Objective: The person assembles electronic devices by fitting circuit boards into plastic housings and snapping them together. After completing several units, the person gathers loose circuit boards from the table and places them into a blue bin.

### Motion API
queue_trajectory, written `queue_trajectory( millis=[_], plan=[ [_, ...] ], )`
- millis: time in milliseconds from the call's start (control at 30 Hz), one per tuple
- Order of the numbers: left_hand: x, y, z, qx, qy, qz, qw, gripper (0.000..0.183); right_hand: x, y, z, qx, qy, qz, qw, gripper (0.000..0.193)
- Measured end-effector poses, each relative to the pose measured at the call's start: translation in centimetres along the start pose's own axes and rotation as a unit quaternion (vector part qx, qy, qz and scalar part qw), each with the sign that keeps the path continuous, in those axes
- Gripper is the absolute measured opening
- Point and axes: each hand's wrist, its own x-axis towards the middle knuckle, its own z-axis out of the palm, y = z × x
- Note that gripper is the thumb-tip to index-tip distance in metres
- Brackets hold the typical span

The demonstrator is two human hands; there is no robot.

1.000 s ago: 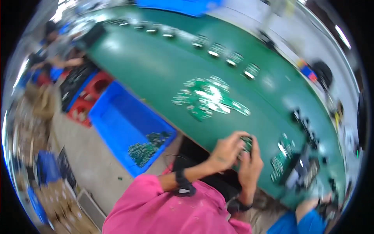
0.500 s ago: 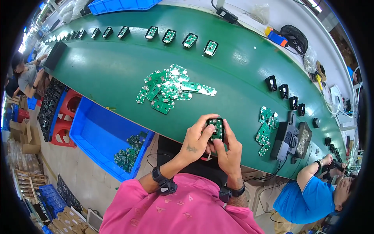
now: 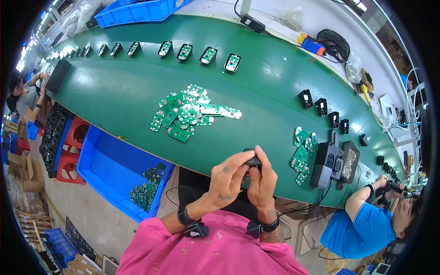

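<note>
A: What differs from half a second ago?
B: The small black case [image 3: 253, 161] has been tipped. Then its green circuit board faced up in plain view; now only a dark surface shows between the fingers.
A: And the hands?
B: Both are closed around that case at the near edge of the tabletop [image 3: 261, 103]. The left hand [image 3: 225, 178] slants in from the left, fingers bent toward it; the right hand [image 3: 262, 184] stands more upright — forefinger pointing away from the body. The thumbs sit close together on the near side.
A: What lies about them?
B: Beyond and to their left, a pile of green boards [image 3: 183, 112]; farther out, a row of filled black cases [image 3: 209, 56]. To their right, a smaller cluster of boards [image 3: 300, 158] — and, to their left below the edge, a blue bin [image 3: 107, 162].
</note>
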Motion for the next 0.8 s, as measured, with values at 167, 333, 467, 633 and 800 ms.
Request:
queue_trajectory(
  millis=[167, 333, 467, 633, 800],
  plan=[
    [0.1, -0.1, 0.6, 0.015, 0.060, 0.178, 0.982, 0.029, -0.9, 0.4, 0.2, 0.012, 0.051, -0.121, 0.991, 0.036],
    [0.5, -0.1, 0.8, 0.019, 0.068, 0.155, 0.985, 0.027, 0.1, -0.2, 0.1, 0.013, 0.063, -0.099, 0.993, 0.035],
    [2.0, -0.6, 0.1, 0.010, 0.006, -0.027, 1.000, 0.028, 2.1, -0.3, 0.0, 0.000, -0.001, 0.069, 0.998, 0.037],
    [3.4, -1.4, -1.2, -0.049, 0.020, -0.156, 0.986, 0.039, 4.9, 0.6, 0.0, -0.012, -0.081, 0.064, 0.995, 0.034],
    [3.6, -3.4, -1.7, 0.049, 0.024, -0.084, 0.995, 0.035, 11.4, 4.3, -0.7, 0.277, -0.076, 0.331, 0.899, 0.022]
  ],
)
